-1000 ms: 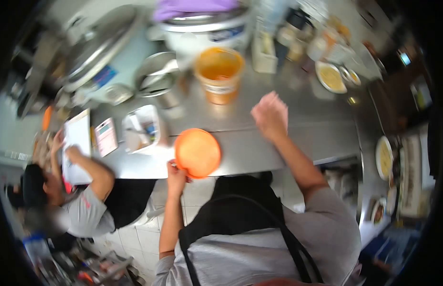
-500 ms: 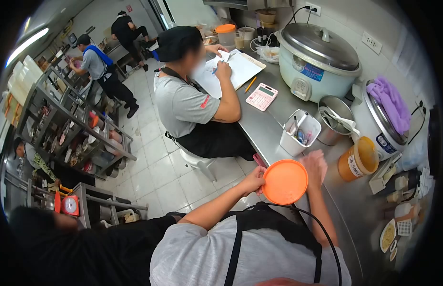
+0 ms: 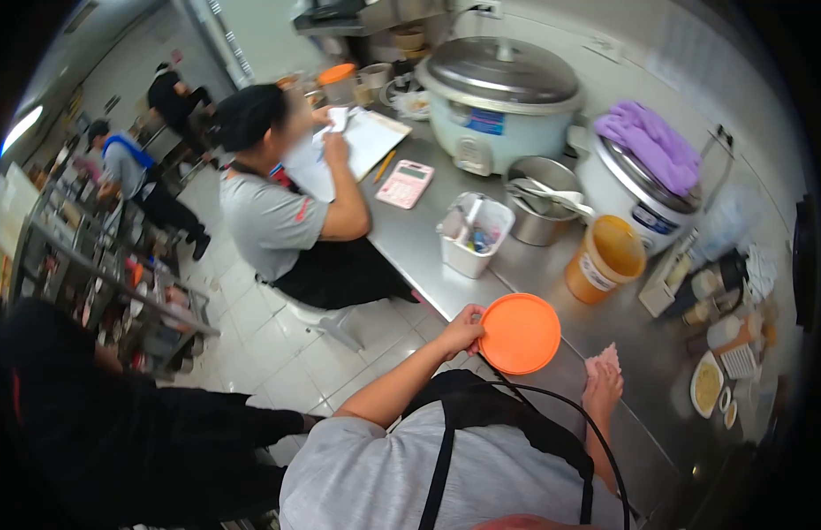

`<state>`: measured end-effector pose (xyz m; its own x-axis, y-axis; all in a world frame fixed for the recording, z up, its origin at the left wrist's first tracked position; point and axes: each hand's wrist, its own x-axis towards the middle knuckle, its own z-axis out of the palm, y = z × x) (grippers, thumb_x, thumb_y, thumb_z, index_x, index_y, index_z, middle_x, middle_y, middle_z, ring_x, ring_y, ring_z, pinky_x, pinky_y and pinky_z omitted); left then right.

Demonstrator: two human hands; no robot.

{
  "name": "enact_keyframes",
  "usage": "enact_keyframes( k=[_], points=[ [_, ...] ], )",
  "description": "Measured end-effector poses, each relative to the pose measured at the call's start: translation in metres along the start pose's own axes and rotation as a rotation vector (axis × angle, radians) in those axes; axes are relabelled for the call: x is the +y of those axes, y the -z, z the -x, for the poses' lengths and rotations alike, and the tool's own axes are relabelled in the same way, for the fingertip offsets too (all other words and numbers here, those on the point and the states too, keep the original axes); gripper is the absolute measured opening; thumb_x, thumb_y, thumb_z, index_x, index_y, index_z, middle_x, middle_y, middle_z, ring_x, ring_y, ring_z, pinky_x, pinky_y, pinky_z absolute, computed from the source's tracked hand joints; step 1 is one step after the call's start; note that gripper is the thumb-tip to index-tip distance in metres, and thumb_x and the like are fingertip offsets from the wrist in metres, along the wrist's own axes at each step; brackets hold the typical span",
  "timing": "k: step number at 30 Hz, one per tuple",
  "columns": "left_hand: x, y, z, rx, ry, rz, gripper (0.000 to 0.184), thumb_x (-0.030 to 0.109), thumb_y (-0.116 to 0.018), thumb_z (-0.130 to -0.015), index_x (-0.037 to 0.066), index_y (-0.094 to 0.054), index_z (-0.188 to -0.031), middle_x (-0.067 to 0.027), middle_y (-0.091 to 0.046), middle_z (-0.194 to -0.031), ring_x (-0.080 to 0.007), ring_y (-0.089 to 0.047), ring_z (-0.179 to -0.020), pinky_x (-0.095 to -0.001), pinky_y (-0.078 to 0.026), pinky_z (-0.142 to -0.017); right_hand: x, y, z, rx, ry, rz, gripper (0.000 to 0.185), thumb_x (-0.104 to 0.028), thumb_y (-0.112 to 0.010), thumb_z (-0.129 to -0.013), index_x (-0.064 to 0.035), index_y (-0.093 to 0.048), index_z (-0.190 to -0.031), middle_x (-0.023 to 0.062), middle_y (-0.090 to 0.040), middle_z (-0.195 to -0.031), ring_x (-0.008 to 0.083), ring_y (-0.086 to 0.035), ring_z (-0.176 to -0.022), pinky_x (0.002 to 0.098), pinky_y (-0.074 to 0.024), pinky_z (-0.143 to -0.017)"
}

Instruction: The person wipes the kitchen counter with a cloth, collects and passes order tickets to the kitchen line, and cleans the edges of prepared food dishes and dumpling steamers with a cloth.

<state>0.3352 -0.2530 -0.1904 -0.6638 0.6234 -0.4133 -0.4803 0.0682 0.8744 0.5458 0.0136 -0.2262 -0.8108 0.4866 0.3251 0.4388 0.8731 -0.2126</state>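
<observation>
Someone's right hand (image 3: 604, 389) has swung away from the orange lid (image 3: 520, 334), loosely curled over a pink cloth (image 3: 604, 358), lower right of the frame; the left hand (image 3: 463, 332) pinches the lid's rim, just right of centre.

A ceiling light (image 3: 22, 130) is glowing white at the upper left, and the middle is looking evenly bright. Soft glare is lying on the table (image 3: 419, 236) and floor (image 3: 282, 364). The lens is bending the outer parts; black is filling the corners.
</observation>
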Motion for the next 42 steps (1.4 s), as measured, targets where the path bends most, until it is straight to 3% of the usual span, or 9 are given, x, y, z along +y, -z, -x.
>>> enact_keyframes(
  k=[4,6,10,16,19,23,28,32,42],
  points=[
    [-0.019,-0.027,-0.016,0.028,0.022,-0.042,0.041,0.003,-0.045,-0.067,0.009,-0.033,-0.106,-0.0049,-0.047,-0.062,-0.0110,-0.043,-0.038,-0.0213,-0.037,-0.032,0.075,0.016,-0.029,0.112,0.069,-0.327,0.023,-0.004,-0.046,-0.073,-0.0113,-0.060,-0.090,0.0113,-0.057,-0.087,0.0290,-0.052,-0.087,0.0372,-0.0411,-0.077],
    [-0.017,-0.042,-0.021,0.038,0.035,-0.026,0.040,0.003,-0.043,-0.067,0.009,-0.033,-0.106,-0.0079,-0.051,-0.065,-0.0106,-0.044,-0.038,-0.0206,-0.036,-0.031,0.113,0.014,-0.037,0.075,0.065,0.107,0.029,-0.006,-0.043,-0.075,-0.0176,-0.056,-0.098,0.0108,-0.054,-0.097,0.0265,-0.050,-0.092,0.0360,-0.0409,-0.080],
    [-0.028,-0.050,-0.037,0.009,0.028,0.099,0.033,0.004,-0.045,-0.072,0.007,-0.034,-0.103,-0.0086,-0.051,-0.064,-0.0130,-0.042,-0.035,-0.0219,-0.034,-0.030,0.155,0.000,-0.072,0.084,-0.303,-0.092,0.023,-0.009,-0.047,-0.074,-0.0163,-0.055,-0.094,0.0102,-0.052,-0.095,0.0285,-0.050,-0.089,0.0376,-0.0424,-0.073],
    [-0.050,-0.038,-0.041,-0.098,-0.093,0.000,0.036,0.021,-0.058,-0.075,0.010,-0.032,-0.097,-0.0079,-0.050,-0.059,-0.0152,-0.042,-0.032,-0.0236,-0.032,-0.026,0.146,0.023,-0.125,0.213,-0.384,0.022,0.020,-0.018,-0.043,-0.075,-0.0234,-0.052,-0.093,0.0076,-0.051,-0.091,0.0291,-0.050,-0.088,0.0403,-0.0419,-0.072],
    [-0.060,-0.028,-0.049,-0.105,-0.084,-0.089,0.028,0.008,-0.050,-0.076,0.010,-0.031,-0.096,-0.0077,-0.046,-0.056,-0.0157,-0.041,-0.033,-0.0250,-0.036,-0.028,0.146,0.005,-0.119,0.050,-0.555,-0.202,0.045,-0.033,-0.049,-0.071,-0.0202,-0.041,-0.114,0.0055,-0.032,-0.119,0.0274,-0.024,-0.115,0.0484,-0.0168,-0.093],
    [-0.049,-0.041,-0.036,-0.066,-0.116,-0.158,0.030,0.002,-0.045,-0.072,0.010,-0.031,-0.097,-0.0083,-0.047,-0.058,-0.0155,-0.043,-0.035,-0.0255,-0.037,-0.031,0.141,-0.023,-0.113,0.008,-0.643,-0.021,0.059,-0.041,-0.053,-0.069,-0.0148,-0.037,-0.119,0.0085,-0.018,-0.130,0.0317,-0.016,-0.119,0.0483,-0.0102,-0.095],
    [-0.056,-0.033,-0.047,-0.122,-0.161,-0.088,0.035,0.011,-0.056,-0.072,0.011,-0.032,-0.097,-0.0088,-0.047,-0.054,-0.0164,-0.043,-0.035,-0.0253,-0.035,-0.031,0.096,0.019,-0.130,0.064,-0.664,-0.151,0.058,-0.048,-0.049,-0.071,-0.0120,-0.043,-0.116,0.0154,-0.027,-0.125,0.0347,-0.015,-0.120,0.0512,-0.0103,-0.095],
    [-0.055,-0.038,-0.044,-0.110,-0.137,-0.027,0.039,0.013,-0.058,-0.069,0.012,-0.033,-0.099,-0.0096,-0.047,-0.054,-0.0162,-0.041,-0.035,-0.0265,-0.034,-0.032,0.035,0.046,-0.141,0.070,-0.666,-0.636,0.061,-0.054,-0.042,-0.074,-0.0130,-0.038,-0.119,0.0174,-0.038,-0.116,0.0345,-0.043,-0.103,0.0465,-0.0365,-0.081],
    [-0.063,-0.016,-0.056,-0.198,-0.065,-0.006,0.038,0.007,-0.057,-0.066,0.011,-0.036,-0.098,-0.0120,-0.049,-0.060,-0.0188,-0.043,-0.039,-0.0279,-0.035,-0.036,0.009,0.016,-0.104,-0.015,-0.598,-1.015,0.064,-0.050,-0.038,-0.079,-0.0070,-0.028,-0.125,0.0215,-0.031,-0.123,0.0340,-0.033,-0.114,0.0431,-0.0303,-0.091]
  ],
)
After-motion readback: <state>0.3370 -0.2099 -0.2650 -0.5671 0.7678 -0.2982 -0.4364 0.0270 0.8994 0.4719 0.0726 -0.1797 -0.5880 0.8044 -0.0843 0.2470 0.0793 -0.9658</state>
